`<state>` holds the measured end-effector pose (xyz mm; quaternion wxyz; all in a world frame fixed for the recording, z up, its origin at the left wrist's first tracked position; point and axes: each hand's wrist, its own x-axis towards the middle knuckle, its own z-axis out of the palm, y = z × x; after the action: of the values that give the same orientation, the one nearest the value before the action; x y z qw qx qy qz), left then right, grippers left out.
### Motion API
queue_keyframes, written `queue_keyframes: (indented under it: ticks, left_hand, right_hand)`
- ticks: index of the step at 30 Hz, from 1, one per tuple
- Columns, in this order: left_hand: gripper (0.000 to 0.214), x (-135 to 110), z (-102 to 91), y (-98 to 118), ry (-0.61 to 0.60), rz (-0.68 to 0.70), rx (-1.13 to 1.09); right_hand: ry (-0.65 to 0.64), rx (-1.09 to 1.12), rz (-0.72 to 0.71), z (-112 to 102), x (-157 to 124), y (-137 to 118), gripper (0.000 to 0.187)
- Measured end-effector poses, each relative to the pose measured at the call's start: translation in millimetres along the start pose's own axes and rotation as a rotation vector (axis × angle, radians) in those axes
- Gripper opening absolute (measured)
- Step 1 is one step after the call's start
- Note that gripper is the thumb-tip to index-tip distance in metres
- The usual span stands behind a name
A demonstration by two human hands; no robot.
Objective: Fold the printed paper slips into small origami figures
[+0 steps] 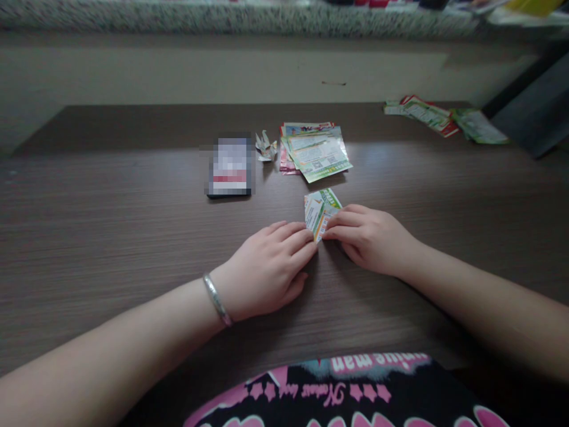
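A small piece of printed green and white paper (320,204) lies on the table in front of me, with flaps folded inward toward a point at its near end. My left hand (269,267), a silver bangle on its wrist, has its fingers closed together on the left side of that near point. From the right, my right hand (376,237) pinches the paper's right edge, thumb tucked under the fingers. The fingertips of both hands nearly meet and hide part of the paper's lower edges.
Beyond the paper sits a stack of printed leaflets (317,154). Left of it stand a small folded paper figure (267,147) and a dark-edged, blurred flat object (230,166). More leaflets (429,115) lie at the table's far right. A speckled stone ledge (222,21) runs behind.
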<state>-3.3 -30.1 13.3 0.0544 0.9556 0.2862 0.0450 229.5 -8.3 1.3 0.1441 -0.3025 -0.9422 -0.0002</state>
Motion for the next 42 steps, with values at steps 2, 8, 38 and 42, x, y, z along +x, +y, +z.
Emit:
queue_keyframes:
  ticks: [2, 8, 38, 42]
  left_hand:
    - [0.040, -2, -1.6, 4, -0.012, -0.016, 0.030]
    - [0.043, -7, -5.9, 12, -0.040, -0.024, 0.054]
    - [0.025, -6, -12.2, -16, -0.046, 0.027, -0.064]
    - [0.032, -4, -2.3, -24, 0.049, 0.052, -0.008]
  right_hand:
    - [-0.002, -0.003, 0.002, 1, 0, 0, 0.030]
    - [-0.013, 0.009, 0.001, 1, 1, 2, 0.030]
    - [-0.042, 0.015, 0.009, 1, -5, 3, 0.032]
    - [-0.029, 0.023, -0.010, 0, -5, 2, 0.032]
